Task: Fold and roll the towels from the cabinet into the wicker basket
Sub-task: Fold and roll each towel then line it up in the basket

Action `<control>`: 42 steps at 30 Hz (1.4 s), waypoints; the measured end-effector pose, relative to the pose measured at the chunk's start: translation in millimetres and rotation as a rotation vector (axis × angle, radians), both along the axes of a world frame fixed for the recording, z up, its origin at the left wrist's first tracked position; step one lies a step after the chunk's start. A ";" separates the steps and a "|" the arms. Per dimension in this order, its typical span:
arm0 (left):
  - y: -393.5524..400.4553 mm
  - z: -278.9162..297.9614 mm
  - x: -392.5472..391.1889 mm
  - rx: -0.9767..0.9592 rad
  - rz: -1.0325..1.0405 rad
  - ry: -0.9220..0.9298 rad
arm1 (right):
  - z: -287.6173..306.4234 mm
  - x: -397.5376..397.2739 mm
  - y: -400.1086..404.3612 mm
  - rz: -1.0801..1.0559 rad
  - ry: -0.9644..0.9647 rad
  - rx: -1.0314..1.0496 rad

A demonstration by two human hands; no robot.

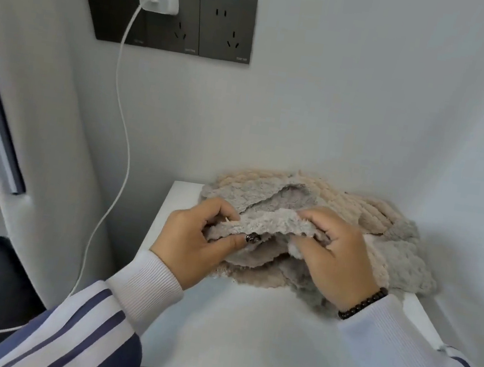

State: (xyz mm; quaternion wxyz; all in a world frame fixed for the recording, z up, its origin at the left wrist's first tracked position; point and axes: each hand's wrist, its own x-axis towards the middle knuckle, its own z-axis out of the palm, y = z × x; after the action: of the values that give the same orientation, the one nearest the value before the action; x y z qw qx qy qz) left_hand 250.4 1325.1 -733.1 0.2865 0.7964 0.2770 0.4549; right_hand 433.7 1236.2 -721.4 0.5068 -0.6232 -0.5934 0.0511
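A grey towel edge is being pinched by left hand and right hand over the surface; uneven grip pull is likely risking a crooked fold.

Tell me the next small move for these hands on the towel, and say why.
Probably lift the grey towel up and away from the pile, then spread it flat on the bare front part of the white table. Both the left hand and the right hand already pinch its edge, but it is still crumpled among the other towels, so it cannot be folded yet.
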 end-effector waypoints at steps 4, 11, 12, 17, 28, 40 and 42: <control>7.8 1.4 -14.7 0.110 0.002 0.203 | 12.4 9.9 -3.4 -0.025 0.240 -0.017; -2.9 9.1 -37.8 -0.030 0.059 0.063 | 29.8 13.8 -21.7 -0.082 0.688 0.162; -7.7 12.9 -39.3 -0.082 0.052 -0.005 | 32.4 12.6 -25.2 -0.092 0.726 0.181; -33.3 19.9 -47.7 -0.277 0.038 -0.202 | 34.9 -3.9 -54.4 -0.058 0.680 0.132; -69.0 25.5 -69.9 -0.878 -0.138 -0.150 | 38.8 3.6 -123.8 0.073 0.648 -0.445; -22.5 -30.5 -49.1 -0.611 0.257 0.375 | -12.4 22.7 -66.0 -0.121 -0.200 -0.833; -8.8 -35.4 -41.8 -0.610 0.344 0.371 | -17.6 29.4 -49.5 -0.145 -0.243 -0.843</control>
State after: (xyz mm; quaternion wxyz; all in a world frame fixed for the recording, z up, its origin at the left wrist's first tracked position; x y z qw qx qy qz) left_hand 208.6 1316.3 -768.5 0.3745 0.6854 0.5759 0.2414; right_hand 463.1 1186.7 -739.0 0.1372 -0.8170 -0.5306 0.1793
